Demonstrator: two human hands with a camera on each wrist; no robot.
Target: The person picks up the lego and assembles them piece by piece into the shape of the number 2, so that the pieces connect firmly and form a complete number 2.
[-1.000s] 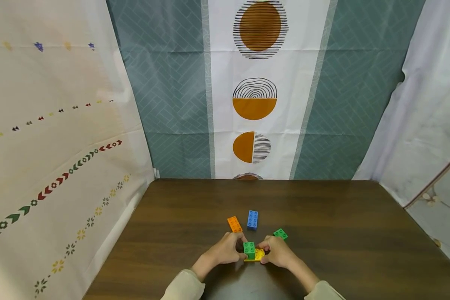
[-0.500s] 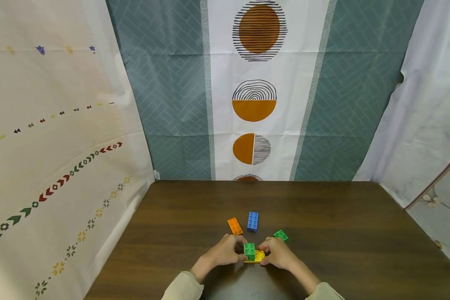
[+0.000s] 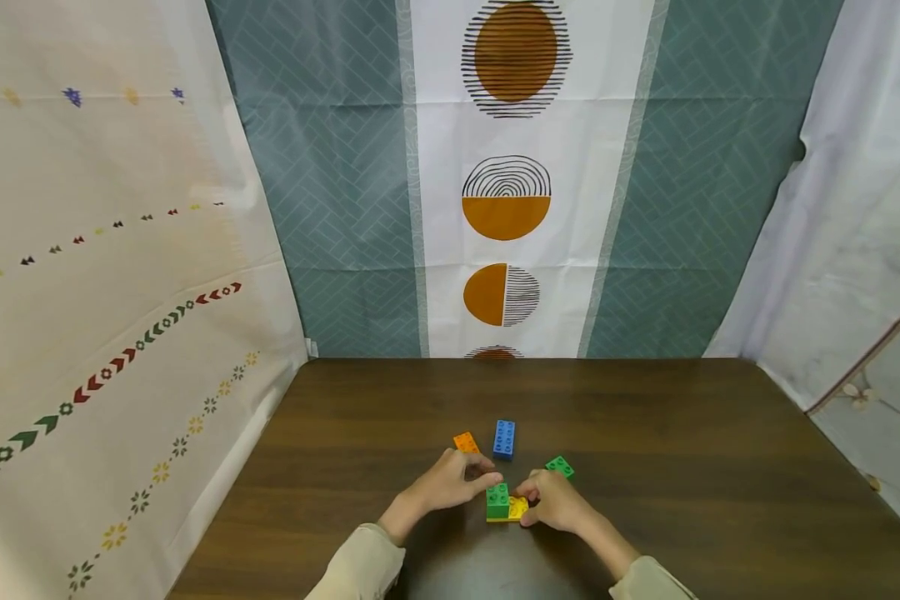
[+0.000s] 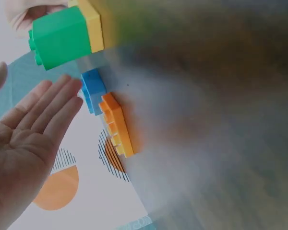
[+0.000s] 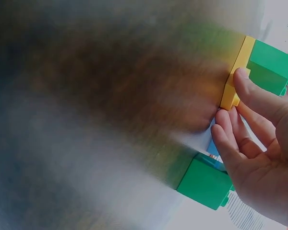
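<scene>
A green block [image 3: 498,500] is mounted on the left end of a thin yellow building brick [image 3: 519,510], whose right end shows bare studs. My right hand [image 3: 558,502] pinches that yellow brick at its right end; in the right wrist view the thumb lies against one side and the fingertips are at its end. My left hand [image 3: 450,482] is raised just up and left of the green block, thumb and fingers apart. In the left wrist view its fingers [image 4: 57,103] extend straight and hold nothing, below the green block.
Beyond the hands on the dark wooden table [image 3: 645,433] lie an orange brick [image 3: 466,442] and a blue brick [image 3: 504,439]. Another green block [image 3: 560,466] sits just behind my right hand. Patterned cloths [image 3: 345,208] hang around the table's back and sides.
My left hand has let go of the green block's side and lifted up and away from it. The right hand and the stacked bricks have stayed in place.
</scene>
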